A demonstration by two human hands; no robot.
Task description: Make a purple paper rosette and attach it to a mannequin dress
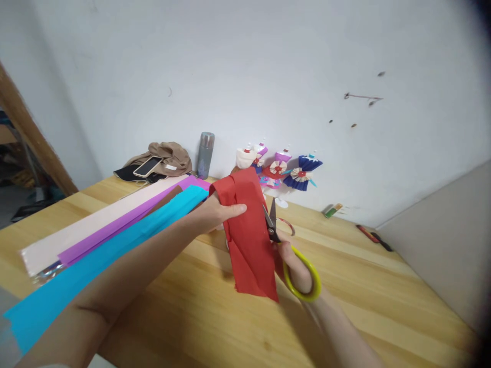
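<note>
Folded red crepe paper [249, 245] hangs in the middle of the view, held up above the table. My left hand [220, 212] is closed on its upper left part, the thumb lying across the front and the other fingers hidden behind. My right hand [293, 263] grips scissors [314, 286] with yellow handles. Their dark blades [271, 217] are spread apart and point upward at the right edge of the red paper. From here I cannot tell whether the paper lies between the blades.
Cream, purple and blue paper strips [107, 260] lie at the left. Behind stand a grey flask [206, 156], brown cloth [169, 156], a phone [148, 166] and several small dress-shaped paper figures [303, 173] by the wall. A red-and-black tool [374, 237] lies at the right.
</note>
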